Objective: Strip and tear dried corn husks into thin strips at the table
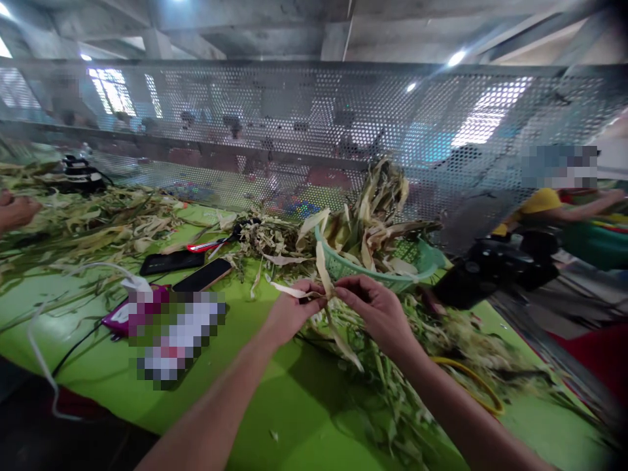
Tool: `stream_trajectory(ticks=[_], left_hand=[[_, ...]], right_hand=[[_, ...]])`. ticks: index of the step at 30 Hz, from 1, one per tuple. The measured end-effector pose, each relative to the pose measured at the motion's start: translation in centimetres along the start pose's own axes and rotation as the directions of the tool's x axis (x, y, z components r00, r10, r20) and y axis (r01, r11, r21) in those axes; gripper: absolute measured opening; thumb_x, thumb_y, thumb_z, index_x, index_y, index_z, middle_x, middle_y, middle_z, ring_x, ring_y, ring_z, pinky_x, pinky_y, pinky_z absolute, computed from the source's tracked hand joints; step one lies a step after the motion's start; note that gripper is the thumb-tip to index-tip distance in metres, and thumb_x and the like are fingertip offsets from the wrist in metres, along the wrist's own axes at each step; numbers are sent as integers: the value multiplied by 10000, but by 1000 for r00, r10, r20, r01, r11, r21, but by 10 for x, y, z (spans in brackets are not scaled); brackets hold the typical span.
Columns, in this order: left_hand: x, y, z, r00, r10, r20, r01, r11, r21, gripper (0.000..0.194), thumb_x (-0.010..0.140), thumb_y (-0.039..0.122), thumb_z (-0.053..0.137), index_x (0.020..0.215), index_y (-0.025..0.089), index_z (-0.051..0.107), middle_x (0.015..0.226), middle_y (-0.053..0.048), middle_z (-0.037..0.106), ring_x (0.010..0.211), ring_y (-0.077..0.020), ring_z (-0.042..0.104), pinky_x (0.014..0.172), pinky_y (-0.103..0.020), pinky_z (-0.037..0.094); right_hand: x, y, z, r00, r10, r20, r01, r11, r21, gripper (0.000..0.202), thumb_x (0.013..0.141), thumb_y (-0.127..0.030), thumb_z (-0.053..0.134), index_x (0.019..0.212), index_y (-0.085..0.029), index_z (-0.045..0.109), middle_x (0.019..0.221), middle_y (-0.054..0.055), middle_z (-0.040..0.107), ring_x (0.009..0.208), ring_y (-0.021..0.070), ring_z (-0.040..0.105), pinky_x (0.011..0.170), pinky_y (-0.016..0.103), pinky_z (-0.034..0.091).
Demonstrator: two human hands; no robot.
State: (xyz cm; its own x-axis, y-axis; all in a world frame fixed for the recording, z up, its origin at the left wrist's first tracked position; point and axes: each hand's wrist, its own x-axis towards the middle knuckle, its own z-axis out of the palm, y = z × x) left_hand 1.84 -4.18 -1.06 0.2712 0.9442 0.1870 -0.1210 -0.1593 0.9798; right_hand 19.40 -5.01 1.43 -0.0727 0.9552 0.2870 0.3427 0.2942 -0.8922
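Corn husk strips [324, 268] cross between my two hands, pale and dry, with ends sticking out up, left and down. My left hand [297, 311] pinches them from the left, thumb and fingers together. From the right, my right hand [375, 307] grips the same crossing point with thumb and forefinger. Just beyond the hands sits a green plastic basket [426, 258] holding more dry husks [383, 216]. Green and tan husk scraps [387, 386] lie on the table beneath my right hand and forearm.
On the green table [275, 405] at left lie two dark phones [203, 275], a red cutter [206, 246] and a purple power strip [135, 311] with cables. A yellow ring [471, 383] lies right. Husk piles [108, 222] and another person's hand [17, 212] are far left. A perforated metal screen [275, 131] stands behind.
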Motion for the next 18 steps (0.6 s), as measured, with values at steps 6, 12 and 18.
stream_trajectory(ticks=[6,12,18], left_hand=[[-2,-2,7,997,-67,27,70,986,-152,286,666,351,751,865,158,679,852,-42,660,833,-167,558,793,-289,414],[-3,-4,13,978,-197,68,208,927,-312,294,611,350,781,780,147,652,757,-12,626,773,-138,544,791,-273,409],[-1,-8,9,993,-122,5,122,992,20,114,683,242,676,770,169,665,724,-21,629,743,-168,545,736,-282,412]], right_hand=[[0,-3,-2,994,-108,34,111,989,-98,162,811,-332,623,823,-174,658,749,14,607,716,165,547,660,272,414],[-2,-2,5,973,-231,16,231,957,-177,107,839,-254,578,770,-176,602,752,11,560,712,152,527,657,261,405],[-4,-6,4,967,-253,27,247,909,-336,89,814,-255,618,886,-202,609,797,30,589,728,171,547,636,270,419]])
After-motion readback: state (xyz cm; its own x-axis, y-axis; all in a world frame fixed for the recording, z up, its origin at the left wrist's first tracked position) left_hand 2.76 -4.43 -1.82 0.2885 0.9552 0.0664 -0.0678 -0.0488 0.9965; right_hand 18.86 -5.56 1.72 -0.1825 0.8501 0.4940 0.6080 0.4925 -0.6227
